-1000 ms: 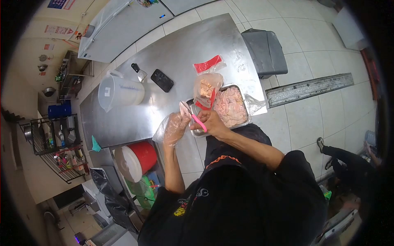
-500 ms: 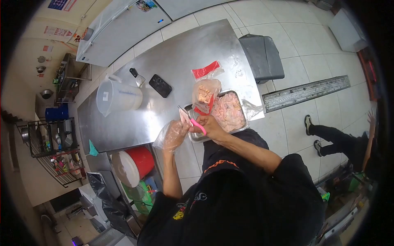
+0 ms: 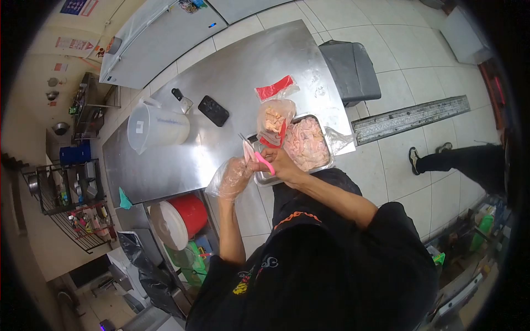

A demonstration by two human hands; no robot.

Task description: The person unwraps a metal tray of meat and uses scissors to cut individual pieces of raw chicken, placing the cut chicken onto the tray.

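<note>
My left hand [image 3: 234, 175], in a clear plastic glove, pinches a small strip of pale raw meat [image 3: 248, 150], which looks like chicken. Pink-handled scissors [image 3: 266, 164] are in my right hand [image 3: 282, 165], their blades pointing up and left alongside the meat. Just right of my hands, a metal tray [image 3: 330, 157] holds a heap of raw chicken pieces [image 3: 307, 144]. A clear plastic bag [image 3: 274, 115] with yellowish trimmings lies against the tray's far left side. Whether the blades touch the meat is too small to tell.
On the steel table [image 3: 237, 66] are a plastic jug [image 3: 157, 129], a black phone [image 3: 213, 111], a black-handled tool [image 3: 181, 100] and a red-and-clear wrapper [image 3: 275, 88]. A grey bin [image 3: 351, 71] stands beyond the right edge. A red bucket [image 3: 190, 219] sits below. Another person's leg [image 3: 452, 164] is at right.
My hands stay almost in place, still holding the scissors and meat, with only a slight shift. At right, the other person has stepped, and their arm is out of sight.
</note>
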